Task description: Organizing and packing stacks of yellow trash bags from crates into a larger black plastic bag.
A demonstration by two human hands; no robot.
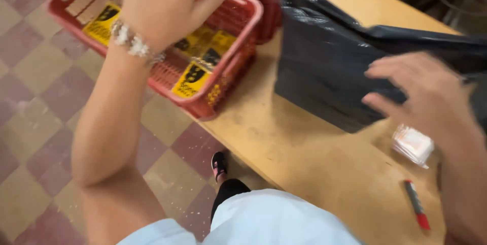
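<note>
Red plastic basket hangs over the wooden table's left edge, holding yellow packets. Over it hovers the left hand, fingers loosely curled, gripping nothing visible. Further right, the blurred right hand rests spread on a black plastic bag; a red marker lies nearby.

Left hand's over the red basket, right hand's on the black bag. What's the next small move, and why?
Probably lower the left hand into the red basket and take one yellow packet. That hand hovers open above them, holding nothing, while the right hand already rests on the black plastic bag on the wooden table.
</note>
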